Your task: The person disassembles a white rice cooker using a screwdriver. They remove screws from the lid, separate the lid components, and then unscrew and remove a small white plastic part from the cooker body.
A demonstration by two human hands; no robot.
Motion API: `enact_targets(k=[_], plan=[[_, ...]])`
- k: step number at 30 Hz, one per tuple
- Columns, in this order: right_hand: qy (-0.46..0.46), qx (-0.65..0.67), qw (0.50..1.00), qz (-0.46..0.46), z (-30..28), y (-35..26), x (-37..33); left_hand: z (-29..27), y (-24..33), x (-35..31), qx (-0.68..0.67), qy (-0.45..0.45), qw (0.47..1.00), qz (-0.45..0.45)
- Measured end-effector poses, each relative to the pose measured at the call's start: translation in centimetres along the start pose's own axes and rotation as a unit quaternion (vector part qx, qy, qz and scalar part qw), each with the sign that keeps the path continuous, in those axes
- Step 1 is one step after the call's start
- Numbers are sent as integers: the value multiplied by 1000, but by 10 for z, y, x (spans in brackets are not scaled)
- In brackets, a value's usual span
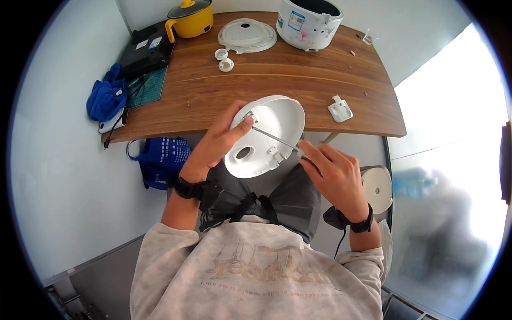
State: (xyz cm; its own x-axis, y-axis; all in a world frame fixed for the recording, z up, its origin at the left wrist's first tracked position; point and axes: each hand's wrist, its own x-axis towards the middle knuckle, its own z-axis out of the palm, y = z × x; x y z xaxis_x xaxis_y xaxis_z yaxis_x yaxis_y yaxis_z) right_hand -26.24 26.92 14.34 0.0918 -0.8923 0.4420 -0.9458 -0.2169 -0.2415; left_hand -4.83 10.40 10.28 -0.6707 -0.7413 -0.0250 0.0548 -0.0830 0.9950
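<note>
Above my lap, at the near edge of the table, my left hand (225,133) grips a white plastic rice cooker lid cover (281,116) by its left rim, thumb on the inside. The cover is tilted with its hollow side toward me and has a round hole low on the left. My right hand (337,173) is closed around a screwdriver (276,138), whose handle is mostly hidden in the fingers. Its thin metal shaft crosses the cover's inside, and the tip reaches a small fitting by my left thumb; the exact contact is hidden.
On the wooden table (224,96) stand a white rice cooker body (306,32), a round lid plate (247,36), two small white caps (226,65) and a white bracket (340,109). A yellow pot (193,24), black case (146,53) and blue cloth (106,96) lie left.
</note>
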Motion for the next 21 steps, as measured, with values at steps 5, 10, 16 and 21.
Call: enact_targets(k=[5,10,16,21], plan=[[43,197,977,72,30,1,-10,9,21,-6,-3,41,999,17],[-82,407,880,233,34,-6,-10,3,15,-6,75,39,994,67],[-188,704,573,375,23,-13,-8,6,14,-10,76,57,989,117],[-190,741,515,387,23,-18,-8,4,21,-7,82,56,987,127]])
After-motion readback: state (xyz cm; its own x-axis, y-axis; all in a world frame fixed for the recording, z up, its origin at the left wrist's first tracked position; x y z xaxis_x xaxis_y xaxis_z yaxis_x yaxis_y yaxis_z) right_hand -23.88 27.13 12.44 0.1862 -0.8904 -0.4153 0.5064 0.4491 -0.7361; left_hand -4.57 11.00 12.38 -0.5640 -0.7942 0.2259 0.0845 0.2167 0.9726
